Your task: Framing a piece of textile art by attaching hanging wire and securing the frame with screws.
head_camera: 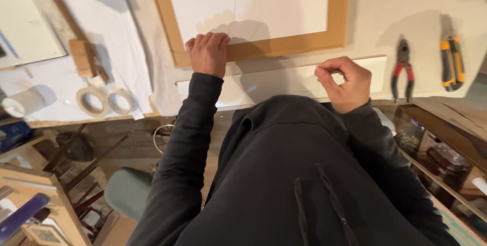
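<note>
From the head view, the left hand (208,53) lies knuckles-up with fingers curled over the near rail of a wooden picture frame (284,46), pressing it flat on the counter (375,22), seemingly to keep it from sliding. The frame lies face-down or backed with a white board (253,2) filling its opening; I cannot tell which. The right hand (342,83) hovers just off the frame's near right corner, thumb and forefinger pinched together as if on something very small or thin; what it pinches is too fine to make out. A faint thin line curving over the white board may be a wire or thread.

A long pale strip (284,81) lies along the counter edge, between the person and the frame. To the right, red-handled pliers (402,68) and a yellow-and-black tool (451,63) rest well apart from the hands. On the left sit two rolls of tape (104,101) and a wooden block (81,55). Nothing blocks either hand.
</note>
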